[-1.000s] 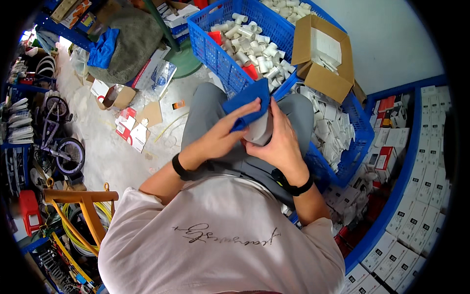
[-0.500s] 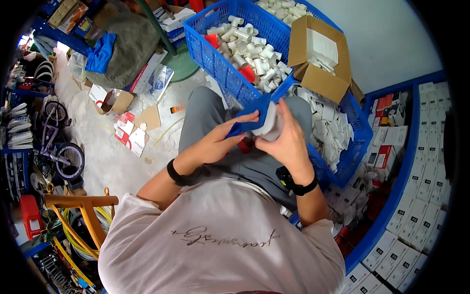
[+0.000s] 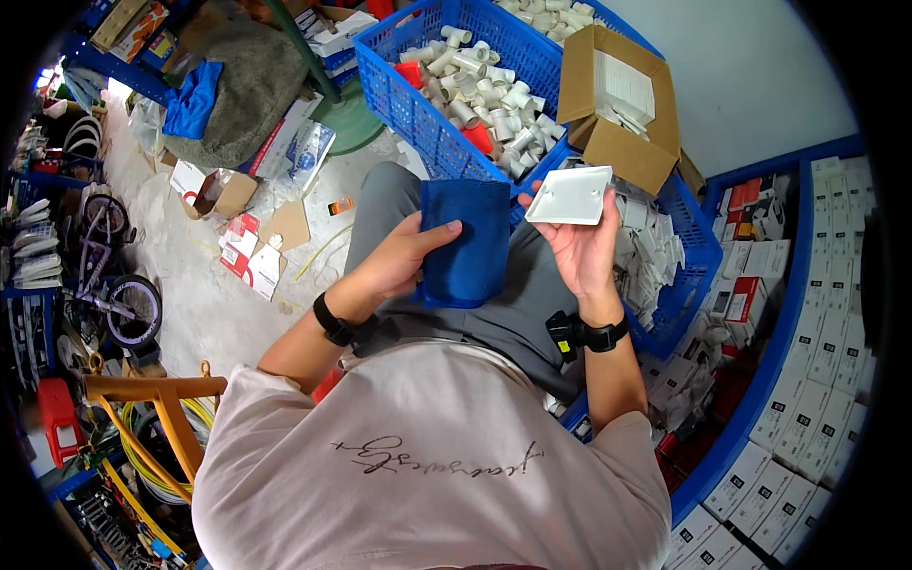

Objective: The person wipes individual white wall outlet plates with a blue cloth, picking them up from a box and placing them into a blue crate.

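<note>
Over my lap, my left hand point(image 3: 408, 255) grips a dark blue cloth point(image 3: 467, 249) by its left side, thumb on top. The cloth hangs flat, roughly rectangular. To its right, my right hand point(image 3: 584, 249) holds a white square plastic plate point(image 3: 570, 196) with a raised rim, its hollow side facing up. Fingers support it from below and along its right edge. The plate and the cloth are apart. Just beyond the plate stands an open cardboard box point(image 3: 622, 152) with a stack of similar white plates inside.
A blue crate point(image 3: 418, 119) ahead holds many white pipe fittings. Another blue crate point(image 3: 698, 275) at the right holds loose white pieces. Shelves of white boxes point(image 3: 793, 427) line the right side. Cardboard scraps point(image 3: 252, 261) lie on the floor at left, near a green round base point(image 3: 351, 133).
The blue cloth was wrapped against the white plate between both hands. Now the hands have parted: the cloth is spread in my left, and the plate lies turned hollow side up in my right.
</note>
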A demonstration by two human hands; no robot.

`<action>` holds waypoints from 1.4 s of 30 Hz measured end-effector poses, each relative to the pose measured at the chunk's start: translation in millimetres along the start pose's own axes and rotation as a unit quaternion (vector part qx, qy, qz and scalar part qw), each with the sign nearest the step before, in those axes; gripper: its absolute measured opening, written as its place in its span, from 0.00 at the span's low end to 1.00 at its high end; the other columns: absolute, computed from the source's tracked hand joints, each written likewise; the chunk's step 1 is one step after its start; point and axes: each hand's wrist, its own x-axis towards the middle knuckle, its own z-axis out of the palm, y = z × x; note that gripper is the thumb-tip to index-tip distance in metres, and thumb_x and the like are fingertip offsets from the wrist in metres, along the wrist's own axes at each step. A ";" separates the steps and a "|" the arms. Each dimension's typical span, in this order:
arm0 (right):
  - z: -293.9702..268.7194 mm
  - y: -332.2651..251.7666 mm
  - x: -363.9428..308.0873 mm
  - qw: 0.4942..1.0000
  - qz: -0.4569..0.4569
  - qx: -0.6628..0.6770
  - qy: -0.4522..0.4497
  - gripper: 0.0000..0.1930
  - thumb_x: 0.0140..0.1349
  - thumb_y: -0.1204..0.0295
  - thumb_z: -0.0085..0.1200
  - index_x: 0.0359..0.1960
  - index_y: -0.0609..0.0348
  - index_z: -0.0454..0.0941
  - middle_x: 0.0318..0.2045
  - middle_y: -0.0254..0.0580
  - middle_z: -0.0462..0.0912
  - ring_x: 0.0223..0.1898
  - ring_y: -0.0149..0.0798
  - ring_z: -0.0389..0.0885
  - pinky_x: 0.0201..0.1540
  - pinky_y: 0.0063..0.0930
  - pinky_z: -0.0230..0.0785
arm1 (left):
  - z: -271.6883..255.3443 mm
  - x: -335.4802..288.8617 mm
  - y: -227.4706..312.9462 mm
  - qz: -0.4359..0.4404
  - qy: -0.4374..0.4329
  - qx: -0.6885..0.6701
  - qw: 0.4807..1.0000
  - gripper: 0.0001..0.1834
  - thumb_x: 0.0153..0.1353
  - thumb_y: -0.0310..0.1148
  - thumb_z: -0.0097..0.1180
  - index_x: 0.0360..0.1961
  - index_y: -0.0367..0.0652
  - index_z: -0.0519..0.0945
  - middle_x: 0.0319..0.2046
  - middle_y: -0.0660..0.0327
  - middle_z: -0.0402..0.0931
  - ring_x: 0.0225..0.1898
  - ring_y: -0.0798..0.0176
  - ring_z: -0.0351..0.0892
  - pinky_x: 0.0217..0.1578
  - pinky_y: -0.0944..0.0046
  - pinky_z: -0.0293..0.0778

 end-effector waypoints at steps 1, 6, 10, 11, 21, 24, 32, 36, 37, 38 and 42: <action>-1.1 0.4 1.6 1.000 0.003 0.002 -0.005 0.33 0.66 0.44 0.29 0.56 0.65 0.62 0.49 0.56 0.74 0.50 0.58 0.75 0.53 0.42 0.71 | 1.4 0.5 0.3 0.000 -0.002 0.004 1.000 0.23 0.62 0.33 0.52 0.57 0.35 0.65 0.48 0.54 0.74 0.47 0.60 0.77 0.49 0.59 0.74; 0.5 11.6 -2.3 0.999 -0.028 0.023 -0.013 0.28 0.67 0.54 0.39 0.59 0.62 0.57 0.50 0.53 0.71 0.53 0.56 0.72 0.55 0.42 0.68 | 4.3 0.8 0.2 -0.023 0.015 0.017 0.999 0.23 0.63 0.34 0.51 0.56 0.35 0.65 0.49 0.53 0.74 0.47 0.60 0.77 0.48 0.59 0.74; 15.8 26.7 -11.5 0.960 -0.186 -0.208 -0.029 0.49 0.46 0.77 0.65 0.66 0.54 0.41 0.57 0.45 0.59 0.62 0.50 0.61 0.61 0.40 0.57 | 10.4 2.7 -1.3 -0.024 -0.003 -0.027 0.999 0.21 0.63 0.35 0.50 0.54 0.36 0.68 0.47 0.54 0.75 0.45 0.61 0.78 0.47 0.59 0.75; 19.1 30.0 -12.6 0.928 -0.227 -0.291 -0.047 0.51 0.43 0.77 0.66 0.65 0.56 0.41 0.57 0.46 0.58 0.63 0.50 0.60 0.61 0.40 0.57 | 12.9 2.5 -0.1 -0.021 -0.013 -0.047 0.999 0.20 0.63 0.35 0.50 0.53 0.36 0.69 0.46 0.55 0.75 0.44 0.61 0.78 0.46 0.59 0.76; 4.0 31.3 -4.5 0.830 -0.311 -0.458 -0.071 0.56 0.36 0.72 0.70 0.63 0.60 0.39 0.56 0.58 0.61 0.57 0.46 0.65 0.58 0.38 0.60 | 11.3 1.4 -0.5 -0.003 0.049 -0.034 0.998 0.20 0.62 0.36 0.51 0.53 0.37 0.69 0.46 0.57 0.75 0.44 0.63 0.78 0.45 0.61 0.76; 7.6 25.2 -10.4 0.848 -0.281 -0.444 -0.070 0.53 0.36 0.72 0.69 0.63 0.61 0.44 0.53 0.53 0.62 0.54 0.44 0.67 0.57 0.37 0.61 | 14.6 -0.3 -3.1 0.031 0.025 -0.022 0.999 0.21 0.63 0.36 0.50 0.54 0.37 0.68 0.47 0.58 0.74 0.45 0.64 0.77 0.46 0.62 0.75; 10.4 14.7 -21.6 0.727 -0.228 -0.643 -0.072 0.44 0.38 0.68 0.69 0.58 0.64 0.58 0.52 0.53 0.63 0.55 0.51 0.63 0.58 0.38 0.57 | 20.2 1.0 -11.8 0.102 0.017 0.114 0.988 0.16 0.65 0.34 0.50 0.51 0.38 0.71 0.41 0.64 0.76 0.40 0.73 0.75 0.40 0.69 0.74; 21.5 15.4 -26.7 0.719 -0.205 -0.658 -0.088 0.45 0.35 0.66 0.71 0.57 0.64 0.60 0.52 0.55 0.64 0.53 0.56 0.65 0.56 0.41 0.60 | 20.4 4.8 -16.2 0.121 0.011 0.184 0.975 0.16 0.64 0.32 0.51 0.51 0.38 0.71 0.39 0.66 0.75 0.39 0.75 0.73 0.39 0.71 0.73; 21.2 15.9 -25.7 0.717 -0.223 -0.655 -0.081 0.44 0.35 0.64 0.72 0.55 0.64 0.63 0.51 0.53 0.65 0.52 0.55 0.67 0.54 0.41 0.63 | 19.2 7.0 -19.6 0.147 0.009 0.202 0.968 0.16 0.64 0.32 0.51 0.51 0.38 0.71 0.39 0.66 0.75 0.39 0.76 0.73 0.39 0.71 0.72; 22.1 16.7 -25.9 0.717 -0.223 -0.656 -0.078 0.44 0.35 0.64 0.72 0.55 0.64 0.63 0.51 0.53 0.65 0.52 0.55 0.67 0.54 0.41 0.63 | 19.2 8.5 -22.1 0.172 0.006 0.218 0.961 0.16 0.63 0.31 0.51 0.51 0.38 0.72 0.38 0.67 0.75 0.39 0.76 0.72 0.40 0.72 0.72; 27.9 17.4 -28.6 0.728 -0.209 -0.652 -0.048 0.42 0.35 0.63 0.72 0.54 0.64 0.66 0.49 0.52 0.68 0.50 0.52 0.70 0.52 0.40 0.66 | 18.9 6.1 -20.3 0.116 -0.001 0.170 0.978 0.16 0.64 0.33 0.51 0.52 0.39 0.71 0.42 0.65 0.75 0.40 0.74 0.74 0.39 0.71 0.73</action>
